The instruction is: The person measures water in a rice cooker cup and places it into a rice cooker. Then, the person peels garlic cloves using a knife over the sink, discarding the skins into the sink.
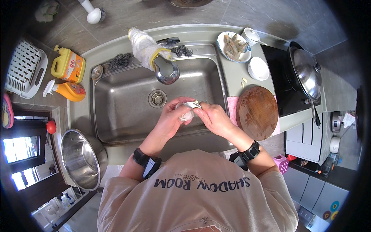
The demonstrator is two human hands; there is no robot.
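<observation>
Over the front right of a stainless steel sink [124,116], my left hand [172,114] holds a white garlic bulb [186,116] with papery skin. My right hand [213,116] grips a small metal blade [192,105], seemingly a knife, whose flat lies by my left fingers. A small pale piece shows at the blade's edge; my fingers hide part of the bulb and the handle. Two peeled garlic cloves [243,82] lie on the counter, between a white bowl [258,68] and a round wooden cutting board [257,113] on a pink cloth.
A cloth-wrapped faucet [167,71] hangs over the sink. Back right stand a plate of raw shrimp [234,46] and a lidded white pot [251,36]. A lidded wok [307,72] sits on the black cooktop. At left are a large steel bowl [82,159] and yellow cleaner bottles [69,65].
</observation>
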